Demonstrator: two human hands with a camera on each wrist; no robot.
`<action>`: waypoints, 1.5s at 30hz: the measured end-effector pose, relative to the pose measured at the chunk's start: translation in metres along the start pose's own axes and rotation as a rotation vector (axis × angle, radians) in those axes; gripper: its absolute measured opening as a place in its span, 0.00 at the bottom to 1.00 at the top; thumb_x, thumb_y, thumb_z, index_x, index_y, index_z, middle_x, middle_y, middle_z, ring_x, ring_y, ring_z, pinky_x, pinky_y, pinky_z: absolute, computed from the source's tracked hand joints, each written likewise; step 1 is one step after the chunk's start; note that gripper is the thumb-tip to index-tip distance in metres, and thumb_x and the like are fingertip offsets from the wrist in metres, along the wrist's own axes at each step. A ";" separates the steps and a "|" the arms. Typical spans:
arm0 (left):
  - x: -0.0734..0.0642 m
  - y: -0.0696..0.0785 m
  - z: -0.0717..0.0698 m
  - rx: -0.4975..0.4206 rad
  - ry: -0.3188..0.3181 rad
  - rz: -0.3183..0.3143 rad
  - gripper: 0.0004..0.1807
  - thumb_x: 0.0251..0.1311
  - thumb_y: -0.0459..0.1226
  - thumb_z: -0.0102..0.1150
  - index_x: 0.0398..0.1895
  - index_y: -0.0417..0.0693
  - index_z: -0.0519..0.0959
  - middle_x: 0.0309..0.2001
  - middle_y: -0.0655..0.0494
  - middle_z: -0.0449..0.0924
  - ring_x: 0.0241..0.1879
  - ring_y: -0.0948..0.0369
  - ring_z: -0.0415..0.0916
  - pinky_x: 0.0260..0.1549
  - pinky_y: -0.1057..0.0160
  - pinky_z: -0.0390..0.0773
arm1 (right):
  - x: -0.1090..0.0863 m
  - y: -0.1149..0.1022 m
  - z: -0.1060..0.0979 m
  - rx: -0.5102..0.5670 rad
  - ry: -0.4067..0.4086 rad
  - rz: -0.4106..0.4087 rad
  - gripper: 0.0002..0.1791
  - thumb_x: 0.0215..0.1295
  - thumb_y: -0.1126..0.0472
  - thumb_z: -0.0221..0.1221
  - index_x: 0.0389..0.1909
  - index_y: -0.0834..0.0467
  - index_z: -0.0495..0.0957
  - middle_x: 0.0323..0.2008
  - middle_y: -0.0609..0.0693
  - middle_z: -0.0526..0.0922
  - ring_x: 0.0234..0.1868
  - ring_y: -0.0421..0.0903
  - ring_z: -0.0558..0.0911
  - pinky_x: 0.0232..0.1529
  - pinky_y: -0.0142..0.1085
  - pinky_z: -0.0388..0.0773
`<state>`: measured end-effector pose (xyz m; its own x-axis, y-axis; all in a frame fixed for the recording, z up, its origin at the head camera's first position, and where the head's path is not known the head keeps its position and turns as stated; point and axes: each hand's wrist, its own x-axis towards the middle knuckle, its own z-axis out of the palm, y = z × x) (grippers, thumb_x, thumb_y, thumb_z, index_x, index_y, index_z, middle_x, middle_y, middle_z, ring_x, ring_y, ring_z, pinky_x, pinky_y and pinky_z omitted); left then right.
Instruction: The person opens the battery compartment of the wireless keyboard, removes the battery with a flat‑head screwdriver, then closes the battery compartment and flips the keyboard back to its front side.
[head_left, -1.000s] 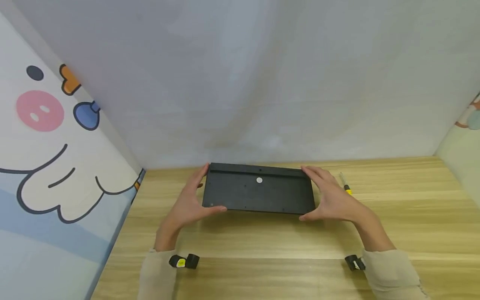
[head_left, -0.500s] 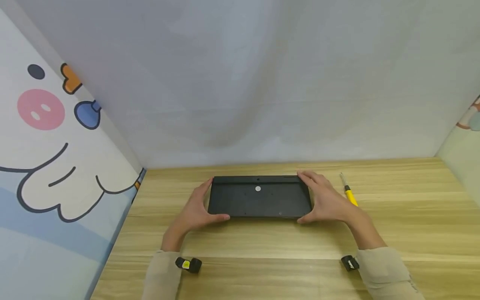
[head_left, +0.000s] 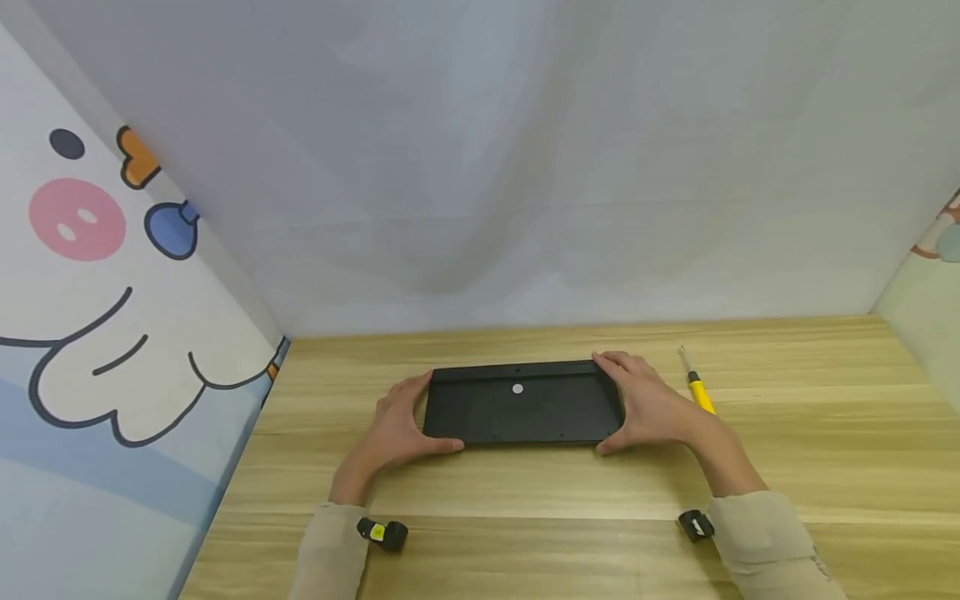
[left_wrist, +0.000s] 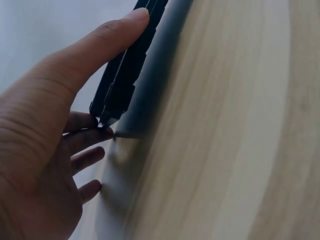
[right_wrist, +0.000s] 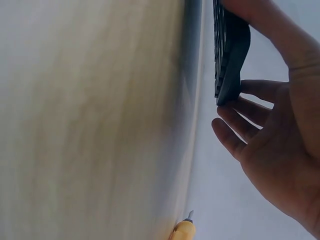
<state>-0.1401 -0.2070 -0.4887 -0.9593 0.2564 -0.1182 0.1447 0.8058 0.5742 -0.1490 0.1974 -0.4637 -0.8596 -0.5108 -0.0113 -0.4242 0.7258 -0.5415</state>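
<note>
A black keyboard (head_left: 521,408) is held with its underside up, a round white sticker near its far edge. My left hand (head_left: 397,429) grips its left end, thumb (left_wrist: 117,37) on the near edge and fingers at the far side. At the right end my right hand (head_left: 648,408) holds it the same way. Both wrist views show the keys of the keyboard (right_wrist: 232,55) facing the wooden table, with a gap between them. Some fingertips are hidden behind the keyboard.
A screwdriver (head_left: 699,392) with a yellow handle lies on the wooden table (head_left: 525,550), right of my right hand. A pale curtain-like wall (head_left: 525,208) stands behind the table, and a cartoon-printed panel (head_left: 135,333) rises at the left.
Both hands have brought the keyboard closer to me and lower in the head view, its slant shifting slightly. More of the screwdriver's yellow handle shows beside the right hand.
</note>
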 end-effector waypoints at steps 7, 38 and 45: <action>0.000 0.000 0.006 0.030 0.018 0.018 0.66 0.41 0.64 0.78 0.82 0.55 0.54 0.80 0.46 0.58 0.80 0.40 0.51 0.76 0.29 0.48 | 0.000 0.004 0.005 -0.022 -0.024 0.016 0.71 0.37 0.44 0.83 0.78 0.66 0.54 0.75 0.66 0.60 0.73 0.68 0.63 0.70 0.67 0.65; 0.001 0.013 0.002 0.071 0.040 0.054 0.62 0.48 0.60 0.77 0.82 0.52 0.54 0.80 0.47 0.58 0.80 0.42 0.52 0.76 0.31 0.51 | -0.012 0.015 -0.010 0.087 -0.031 0.050 0.52 0.62 0.42 0.69 0.80 0.60 0.56 0.78 0.65 0.56 0.77 0.71 0.57 0.70 0.70 0.63; 0.014 0.027 0.005 0.102 0.097 0.144 0.53 0.55 0.57 0.73 0.80 0.49 0.60 0.79 0.48 0.62 0.78 0.42 0.57 0.73 0.31 0.56 | -0.005 0.012 -0.014 0.073 0.039 0.025 0.37 0.70 0.50 0.64 0.74 0.60 0.66 0.73 0.63 0.67 0.73 0.67 0.66 0.70 0.65 0.67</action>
<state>-0.1481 -0.1793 -0.4785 -0.9451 0.3241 0.0411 0.3012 0.8158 0.4937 -0.1533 0.2148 -0.4585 -0.8808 -0.4735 0.0064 -0.3815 0.7017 -0.6018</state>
